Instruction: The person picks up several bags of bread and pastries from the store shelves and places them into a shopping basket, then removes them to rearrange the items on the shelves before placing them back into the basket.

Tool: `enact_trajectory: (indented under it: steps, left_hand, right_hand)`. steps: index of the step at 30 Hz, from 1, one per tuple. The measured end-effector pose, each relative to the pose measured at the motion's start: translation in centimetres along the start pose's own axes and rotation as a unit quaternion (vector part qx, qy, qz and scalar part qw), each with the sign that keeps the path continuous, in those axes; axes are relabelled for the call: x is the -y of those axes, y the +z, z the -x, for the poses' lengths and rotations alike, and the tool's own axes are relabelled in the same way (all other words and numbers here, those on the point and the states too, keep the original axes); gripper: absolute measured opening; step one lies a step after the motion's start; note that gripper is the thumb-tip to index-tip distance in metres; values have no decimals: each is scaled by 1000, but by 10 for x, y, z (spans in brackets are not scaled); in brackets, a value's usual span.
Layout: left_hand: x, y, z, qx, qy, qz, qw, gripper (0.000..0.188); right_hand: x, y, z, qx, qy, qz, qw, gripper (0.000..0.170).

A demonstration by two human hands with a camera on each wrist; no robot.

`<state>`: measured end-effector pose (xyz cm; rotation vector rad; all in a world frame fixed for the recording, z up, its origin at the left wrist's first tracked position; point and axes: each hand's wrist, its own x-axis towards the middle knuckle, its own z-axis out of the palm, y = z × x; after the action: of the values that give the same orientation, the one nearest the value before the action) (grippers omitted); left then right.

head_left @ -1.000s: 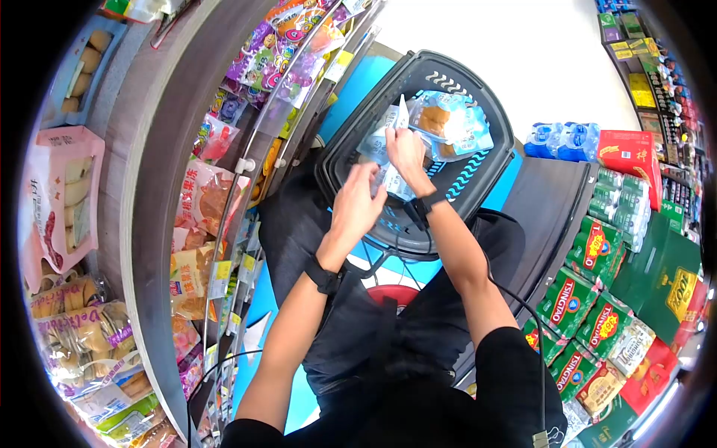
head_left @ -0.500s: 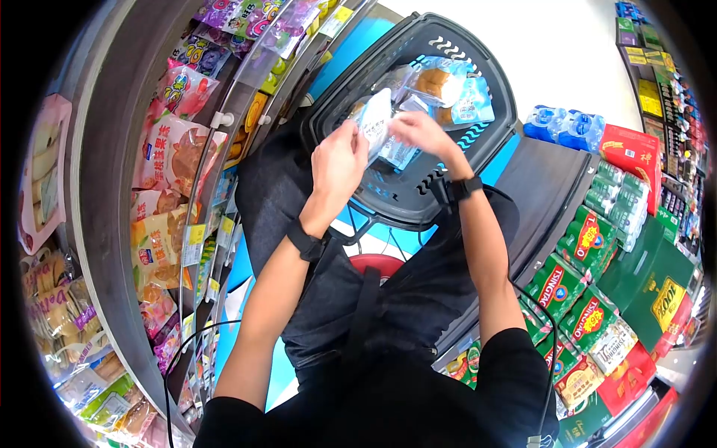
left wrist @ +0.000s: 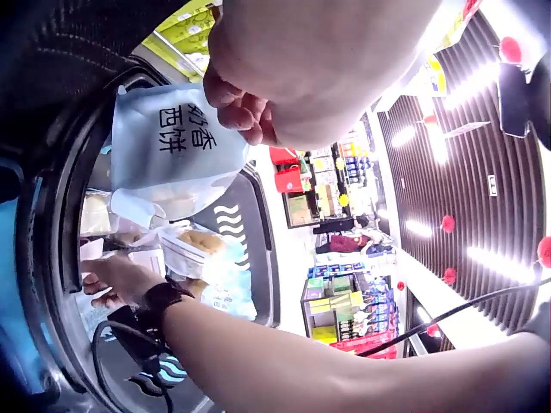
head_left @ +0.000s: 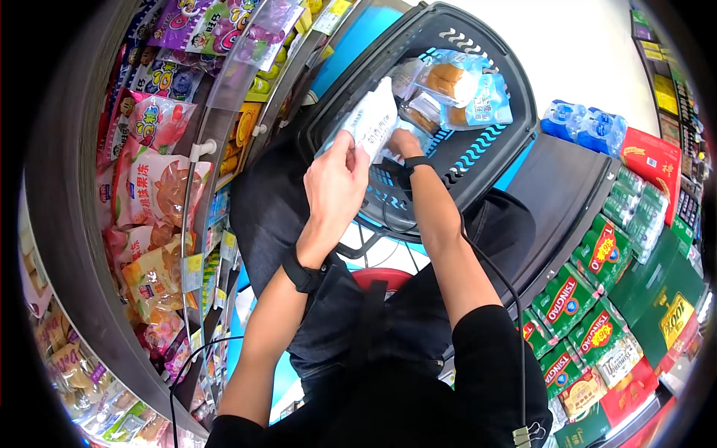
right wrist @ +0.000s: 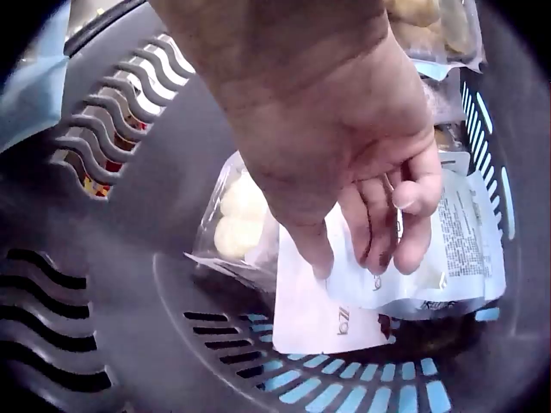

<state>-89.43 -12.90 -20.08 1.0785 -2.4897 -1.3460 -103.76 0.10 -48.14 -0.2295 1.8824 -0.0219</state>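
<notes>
A pale blue-and-white bag with dark lettering is held by its edge in my left hand, above the near left part of the dark basket. The left wrist view shows the bag hanging from the curled fingers of that hand. Down inside the basket is my right hand. In the right wrist view, the thumb and bent fingers of that hand pinch a pale blue packet, which lies over a white packet. Beside them is a clear pack of round pale pieces.
Bagged bread lies at the basket's far side. Shelves of candy and jelly bags stand on the left. On the right are green beer packs and blue bottle packs. A cable runs by the right arm.
My right hand has left the bag and gone down into the basket. The left hand keeps hold of the bag, which now shows more of its lettered face. The basket appears higher in the head view.
</notes>
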Motion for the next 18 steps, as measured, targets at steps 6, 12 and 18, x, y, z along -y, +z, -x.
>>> enact_trajectory:
  steps: [6,12,18]
  left_hand:
    - [4,0,-4,-4,-14,104,994,17]
    - [18,-4,-3,-57,93,97,989,16]
    - [37,-17,-13,55,-58,445,892,7]
  right_hand:
    - [-22,11,2,-111,46,-78,990,40]
    - [-48,-34,62,-210,2,-209,955,53]
    - [-42,-74,221,-212,-165,-516,814,32]
